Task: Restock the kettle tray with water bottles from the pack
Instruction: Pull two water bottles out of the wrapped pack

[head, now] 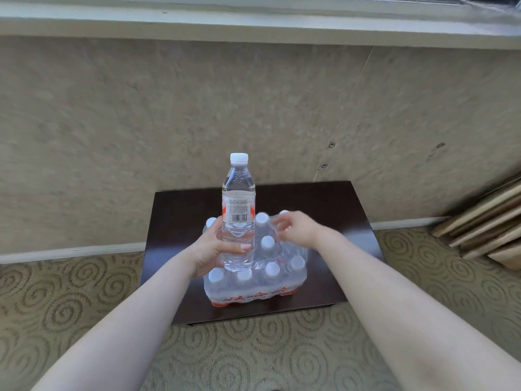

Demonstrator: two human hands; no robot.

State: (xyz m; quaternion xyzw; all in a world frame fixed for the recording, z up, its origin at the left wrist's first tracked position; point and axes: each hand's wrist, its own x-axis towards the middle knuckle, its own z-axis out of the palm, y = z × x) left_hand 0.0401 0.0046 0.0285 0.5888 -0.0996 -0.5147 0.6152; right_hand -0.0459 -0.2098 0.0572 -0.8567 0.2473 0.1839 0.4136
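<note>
One bottle (238,213) (full, upright) is gripped by the left hand (210,248); the right hand (296,228) pinches the pack (253,277) wrap, which holds more bottles.

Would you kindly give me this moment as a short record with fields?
left hand: holds one bottle upright above the pack
right hand: grips the torn wrap at the pack's far right
pack: on a dark low table, several capped bottles inside
kettle tray: not in view

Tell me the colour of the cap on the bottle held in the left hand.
White. The cap tops the clear bottle, best seen in the head view.
</note>
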